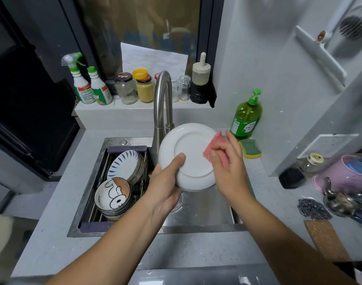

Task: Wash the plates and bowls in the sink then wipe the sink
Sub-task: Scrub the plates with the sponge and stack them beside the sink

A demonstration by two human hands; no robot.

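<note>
My left hand [167, 177] grips a white plate [191, 155] by its lower left rim, thumb on the underside, holding it tilted above the steel sink [200, 210]. My right hand [227, 161] holds a pink cloth [216, 148] against the plate's right side. A rack in the sink's left half carries a stack of blue-striped plates [124, 163] standing on edge and a stack of cartoon-printed bowls [113, 196].
The curved steel faucet [162, 103] rises just behind the plate. A green soap bottle [247, 118] and a yellow-green sponge [250, 148] sit right of the sink. Jars and spray bottles [89, 85] line the window ledge. A metal teapot [340, 200] stands at right.
</note>
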